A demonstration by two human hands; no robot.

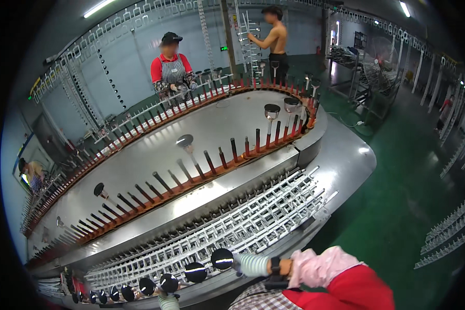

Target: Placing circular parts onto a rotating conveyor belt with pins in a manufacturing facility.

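A row of glossy black round-topped pieces stands along the near edge of the metal table, beside a white rack (227, 235). My right hand (239, 263), in a grey glove with a striped cuff, is at the rightmost black round-topped piece (222, 258). Its fingers close in at that piece's side, partly hidden. Farther left, my left hand (168, 299) shows only in part at the lower edge, gloved too. It sits just below another black round-topped piece (169, 282), and its fingers are mostly hidden.
An oval conveyor with upright dark and red pegs (234, 150) rings the steel tabletop (201, 124). Some pegs carry black-topped pieces (272, 111). Across it stands a person in a checked apron (173, 72); another person (276, 41) handles a hanging rack. More racks (449, 225) are at right.
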